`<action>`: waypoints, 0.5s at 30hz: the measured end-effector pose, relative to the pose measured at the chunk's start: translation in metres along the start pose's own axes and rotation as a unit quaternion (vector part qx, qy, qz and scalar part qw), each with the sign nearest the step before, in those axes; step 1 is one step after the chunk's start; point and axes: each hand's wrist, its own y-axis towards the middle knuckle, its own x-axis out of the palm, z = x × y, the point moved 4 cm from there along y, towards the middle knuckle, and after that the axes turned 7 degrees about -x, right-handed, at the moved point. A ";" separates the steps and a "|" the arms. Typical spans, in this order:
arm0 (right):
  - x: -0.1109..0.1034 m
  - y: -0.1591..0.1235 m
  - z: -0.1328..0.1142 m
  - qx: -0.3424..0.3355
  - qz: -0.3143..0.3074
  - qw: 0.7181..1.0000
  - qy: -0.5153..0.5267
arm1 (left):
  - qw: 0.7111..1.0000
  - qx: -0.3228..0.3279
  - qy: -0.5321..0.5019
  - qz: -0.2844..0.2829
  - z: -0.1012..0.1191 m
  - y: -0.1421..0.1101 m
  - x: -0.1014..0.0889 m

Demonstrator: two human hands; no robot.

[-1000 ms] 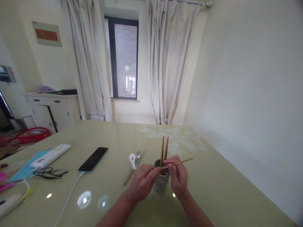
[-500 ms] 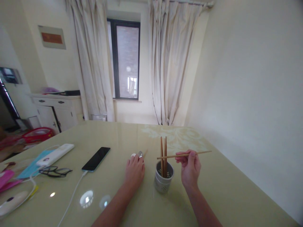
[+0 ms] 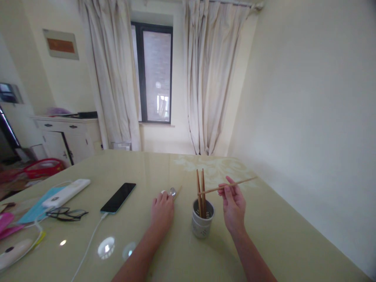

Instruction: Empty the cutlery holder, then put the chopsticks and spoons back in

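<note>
My right hand [image 3: 234, 209], right of the holder, pinches one wooden chopstick [image 3: 212, 190] held nearly level, its far end tilted slightly up. The chopstick's left end crosses in front of several upright chopsticks [image 3: 198, 184] in a grey metal utensil holder [image 3: 202, 229] with small holes. To the left, my left hand [image 3: 162, 213] lies palm down on the table, fingers curled over some utensils. Past its fingers show a shiny metal spoon [image 3: 172, 192], a white rounded end [image 3: 163, 192] and a thin wooden stick [image 3: 178, 192]. Their handles are hidden beneath the hand.
On the glossy table [image 3: 147, 168] lie a phone [image 3: 119, 198] with a white cable, folded glasses [image 3: 67, 214], a white power strip-like bar [image 3: 66, 193], a blue mask [image 3: 32, 209] and a pale oval device [image 3: 14, 254]. A wall [image 3: 317, 117] stands along the right.
My right hand has turned the chopstick, raising its right end and shifting it slightly left, with the index finger lifted. My left hand has slid slightly left, uncovering more of the spoon.
</note>
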 end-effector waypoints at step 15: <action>0.015 -0.011 0.005 0.004 -0.155 0.974 -0.163 | 0.999 0.003 -0.031 0.007 0.005 -0.004 -0.003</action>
